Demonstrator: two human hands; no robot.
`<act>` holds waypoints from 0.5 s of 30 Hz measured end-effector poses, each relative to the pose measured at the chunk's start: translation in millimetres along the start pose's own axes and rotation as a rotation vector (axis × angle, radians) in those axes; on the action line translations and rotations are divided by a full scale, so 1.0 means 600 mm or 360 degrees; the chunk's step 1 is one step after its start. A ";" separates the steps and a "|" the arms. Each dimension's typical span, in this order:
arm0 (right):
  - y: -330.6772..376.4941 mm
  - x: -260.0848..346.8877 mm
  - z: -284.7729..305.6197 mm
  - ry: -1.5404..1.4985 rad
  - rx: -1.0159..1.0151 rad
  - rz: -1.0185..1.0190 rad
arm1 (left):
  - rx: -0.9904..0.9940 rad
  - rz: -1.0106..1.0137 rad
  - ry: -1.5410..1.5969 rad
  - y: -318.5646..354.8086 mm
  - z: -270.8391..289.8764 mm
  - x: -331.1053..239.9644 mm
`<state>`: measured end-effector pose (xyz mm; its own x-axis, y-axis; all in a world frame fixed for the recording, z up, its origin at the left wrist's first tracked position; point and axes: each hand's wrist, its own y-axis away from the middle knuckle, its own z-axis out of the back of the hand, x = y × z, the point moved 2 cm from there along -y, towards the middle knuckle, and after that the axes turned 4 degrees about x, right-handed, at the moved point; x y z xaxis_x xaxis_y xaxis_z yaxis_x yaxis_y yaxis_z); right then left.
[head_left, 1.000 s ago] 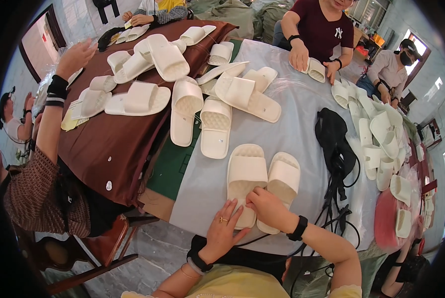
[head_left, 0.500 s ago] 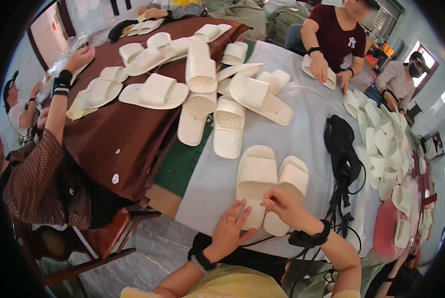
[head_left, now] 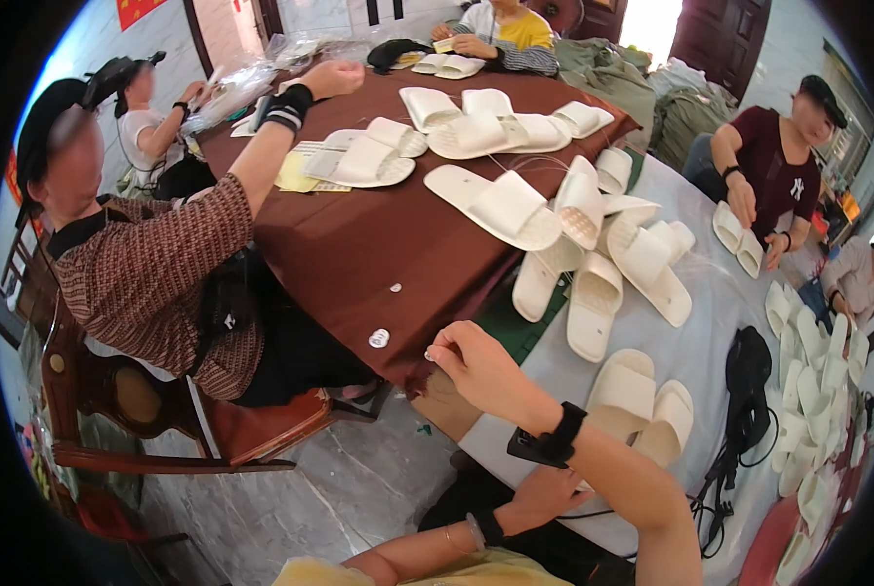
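Observation:
My right hand (head_left: pixel 486 376) reaches across to the left, above the corner where the brown-covered table and the grey-covered table meet. Its thumb and forefinger are pinched together; anything between them is too small to make out. A dark band with a flat black piece sits on that wrist. Below it, my left hand (head_left: pixel 542 500) lies low by the table's near edge, its fingers mostly hidden behind my right forearm. Just beyond the forearm lies a pair of cream slippers, the left slipper (head_left: pixel 623 391) and the right slipper (head_left: pixel 669 425), their near ends covered by my arm.
Several cream slippers (head_left: pixel 593 303) are heaped where the tables join, with more slippers (head_left: pixel 491 200) on the brown cloth (head_left: pixel 330 264). Black straps and cords (head_left: pixel 745 400) lie at right, beside a slipper pile (head_left: pixel 813 391). A co-worker (head_left: pixel 178 264) sits close at left; others work around the tables.
My right hand has left the slipper pair and swung up and to the left, still pinched. My view has turned left. The neighbour at left has lifted a hand over the brown cloth.

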<state>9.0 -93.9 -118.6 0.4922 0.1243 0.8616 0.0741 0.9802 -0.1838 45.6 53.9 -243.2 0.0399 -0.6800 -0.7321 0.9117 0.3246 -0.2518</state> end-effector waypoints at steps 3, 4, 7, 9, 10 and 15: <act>-0.034 -0.003 -0.038 -0.0046 0.0058 0.0092 | -0.0011 -0.0025 0.0128 -0.003 -0.007 0.006; -0.042 -0.003 -0.047 -0.0040 0.0073 0.0100 | -0.0080 -0.0081 0.0167 -0.005 -0.007 0.007; -0.058 -0.005 -0.072 0.0102 0.0018 0.0246 | -0.0081 -0.0167 0.0278 -0.006 -0.007 0.000; -0.063 -0.001 -0.084 0.0658 -0.0190 0.0342 | -0.0045 -0.0119 0.0083 0.001 -0.010 0.002; -0.063 -0.001 -0.084 0.0655 -0.0187 0.0342 | 0.0003 -0.0083 -0.0108 0.004 -0.014 0.003; -0.034 -0.007 -0.050 -0.0865 -0.0014 -0.0349 | 0.0453 0.0115 0.0036 0.012 -0.028 0.015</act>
<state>31.4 -119.0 -132.4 -0.0509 -0.0177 0.9985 0.1326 0.9909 0.0243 45.6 61.0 -262.4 0.1025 -0.6458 -0.7566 0.9850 0.1718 -0.0133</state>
